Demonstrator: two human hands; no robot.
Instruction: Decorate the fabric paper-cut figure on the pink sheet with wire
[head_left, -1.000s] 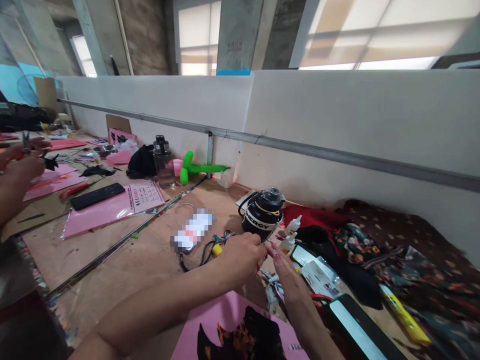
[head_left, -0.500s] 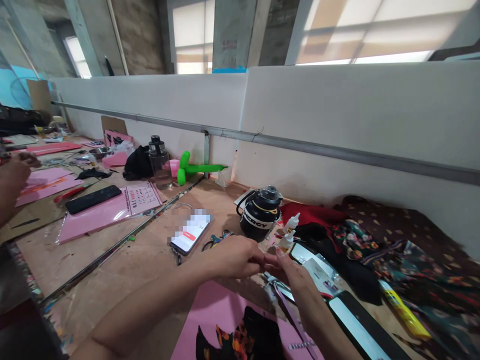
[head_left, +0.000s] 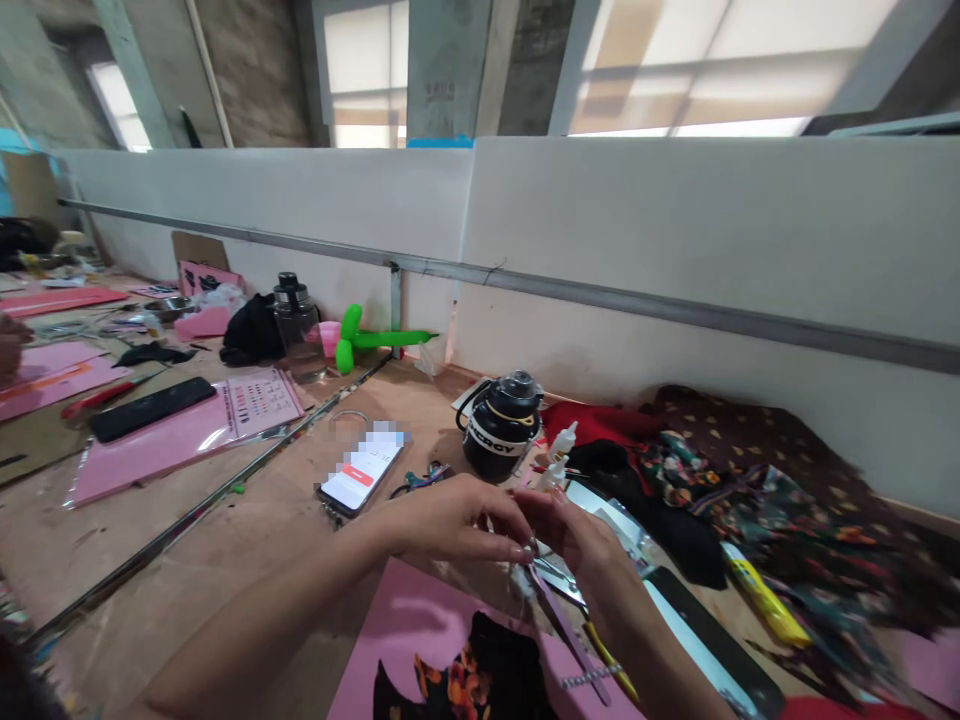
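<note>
Lying on pink paper (head_left: pixel 379 630), floral cloth (head_left: pixel 463 682) sits on the near side of the hands (head_left: pixel 450 515) (head_left: pixel 585 540) — close together, grip unclear.

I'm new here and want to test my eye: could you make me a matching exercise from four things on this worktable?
Things:
1. balloon
2. jug
3. tube
4. black-orange piece

Descriptions:
A. yellow
B. lying on a pink sheet
C. green
D. has a white band with lettering

Pairs: 1-C, 2-D, 3-A, 4-B
</note>
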